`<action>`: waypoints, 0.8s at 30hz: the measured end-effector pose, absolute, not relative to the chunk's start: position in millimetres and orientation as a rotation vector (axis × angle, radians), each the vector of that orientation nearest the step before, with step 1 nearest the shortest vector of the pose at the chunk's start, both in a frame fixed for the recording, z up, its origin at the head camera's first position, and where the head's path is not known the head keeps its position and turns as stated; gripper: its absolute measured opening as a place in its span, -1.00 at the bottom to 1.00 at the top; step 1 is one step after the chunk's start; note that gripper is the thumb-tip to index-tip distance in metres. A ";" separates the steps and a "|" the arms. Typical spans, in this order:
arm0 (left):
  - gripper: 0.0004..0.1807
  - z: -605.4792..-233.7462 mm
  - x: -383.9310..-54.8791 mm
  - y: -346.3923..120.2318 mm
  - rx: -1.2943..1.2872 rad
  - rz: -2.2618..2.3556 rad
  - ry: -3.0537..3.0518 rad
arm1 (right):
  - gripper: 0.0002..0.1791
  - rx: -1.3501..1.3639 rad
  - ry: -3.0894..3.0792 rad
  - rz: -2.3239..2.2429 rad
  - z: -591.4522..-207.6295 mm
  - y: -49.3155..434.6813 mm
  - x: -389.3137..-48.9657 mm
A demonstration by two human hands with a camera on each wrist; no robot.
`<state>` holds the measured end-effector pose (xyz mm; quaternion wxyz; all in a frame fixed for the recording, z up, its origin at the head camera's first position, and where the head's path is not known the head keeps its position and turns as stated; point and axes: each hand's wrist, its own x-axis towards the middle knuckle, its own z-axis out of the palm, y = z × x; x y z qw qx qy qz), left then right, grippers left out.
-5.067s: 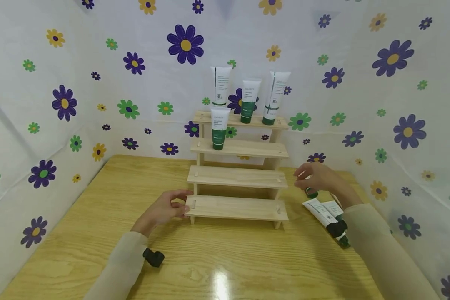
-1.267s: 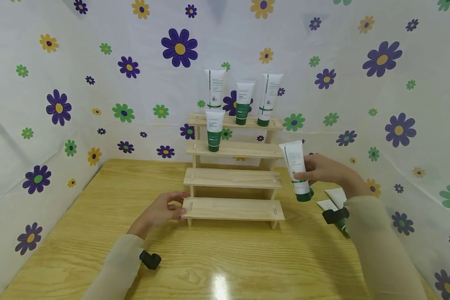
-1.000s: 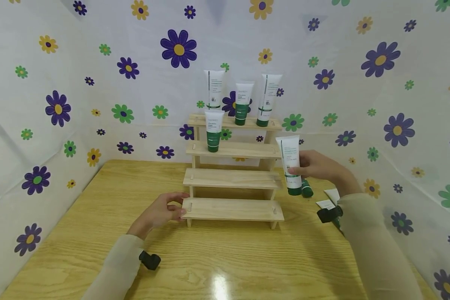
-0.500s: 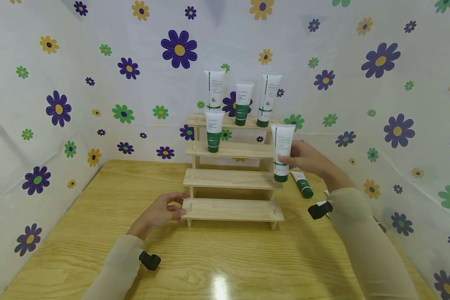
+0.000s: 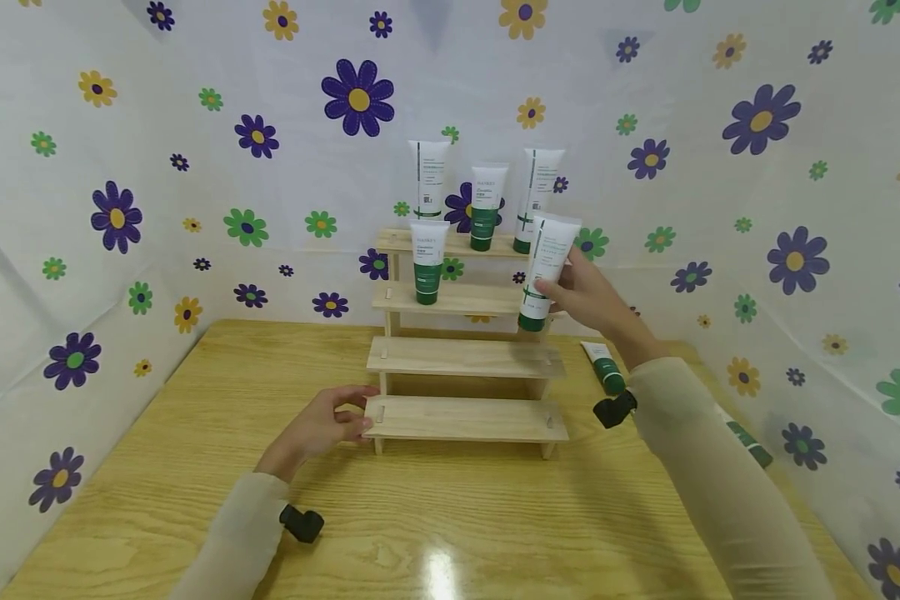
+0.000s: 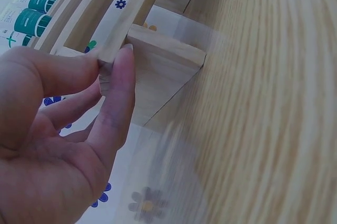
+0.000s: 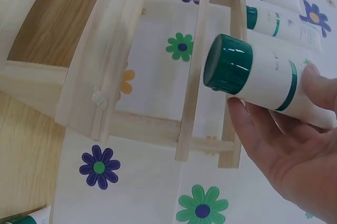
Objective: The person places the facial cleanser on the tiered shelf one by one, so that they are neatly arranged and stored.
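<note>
My right hand (image 5: 588,296) grips a white squeeze tube (image 5: 551,250) with a green cap. The tube leans slightly, cap down, in front of the right end of the second board from the top of a stepped wooden display rack (image 5: 468,417). In the right wrist view the green cap (image 7: 229,65) appears apart from the boards. My left hand (image 5: 322,427) pinches the left end of the lowest board between thumb and finger, as the left wrist view shows. Three tubes, including a white and green one (image 5: 484,208), stand on the top board. Another tube (image 5: 427,262) stands on the second board's left.
To the right of the rack a small white and green tube (image 5: 604,368) lies on the wooden table (image 5: 390,525). Another lying tube (image 5: 750,442) shows partly behind the right sleeve. Flower-patterned white cloth (image 5: 270,50) surrounds the table at the back and sides.
Empty about five seconds ago, my right hand now holds a tube, which has moved up and left toward the second board. My left hand has stayed at the rack's lowest board.
</note>
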<state>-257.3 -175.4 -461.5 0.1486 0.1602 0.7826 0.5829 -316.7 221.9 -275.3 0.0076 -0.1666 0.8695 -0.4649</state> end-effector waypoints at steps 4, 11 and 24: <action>-0.43 -460.8 -255.9 -173.9 0.473 1.686 2.242 | -0.24 -0.501 2.711 -1.549 -276.4 212.0 -322.3; -0.43 -459.9 -255.3 -173.0 0.470 1.694 2.238 | -0.26 -0.431 2.720 -1.642 -278.5 193.6 -330.0; -0.40 -459.1 -254.2 -173.4 0.476 1.698 2.226 | -0.31 -0.459 2.828 -1.588 -284.0 167.5 -342.5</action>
